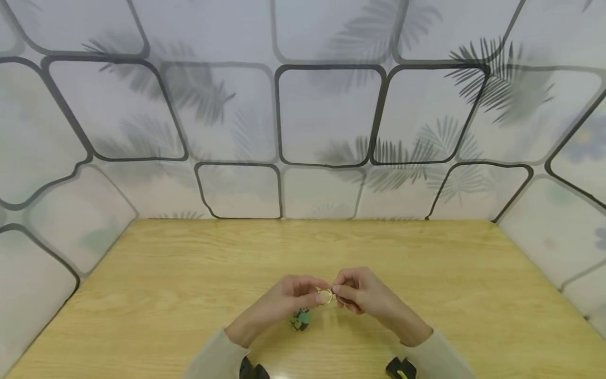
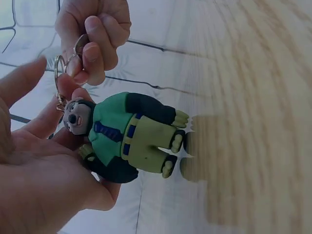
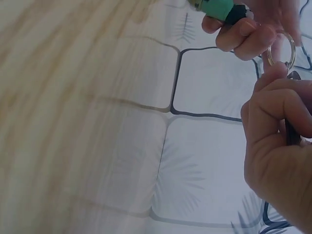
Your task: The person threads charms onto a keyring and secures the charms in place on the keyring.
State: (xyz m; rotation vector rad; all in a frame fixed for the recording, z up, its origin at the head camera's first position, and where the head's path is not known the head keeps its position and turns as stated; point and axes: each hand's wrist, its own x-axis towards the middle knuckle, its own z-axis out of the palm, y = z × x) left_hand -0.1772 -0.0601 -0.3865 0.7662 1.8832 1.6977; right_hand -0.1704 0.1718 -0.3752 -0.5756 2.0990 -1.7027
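Observation:
In the head view my left hand (image 1: 284,300) pinches a gold-coloured key ring (image 3: 294,48) between thumb and fingers. From the ring, by a short chain, hangs a toy animal figure (image 2: 112,129) in a green shirt, dark tie and beige trousers; its feet point down at the table. My right hand (image 1: 364,292), close on the right, grips what looks like a key (image 2: 81,45) at the ring's edge. Curled fingers hide most of that key, though a dark length of it shows in the right wrist view.
Both hands are above a light wood-grain table (image 1: 199,263). Behind it and along both sides stand pale panels (image 1: 326,116) printed with dark rounded outlines and leaf shadows. Black straps or mounts (image 1: 401,367) sit at the two sleeved wrists.

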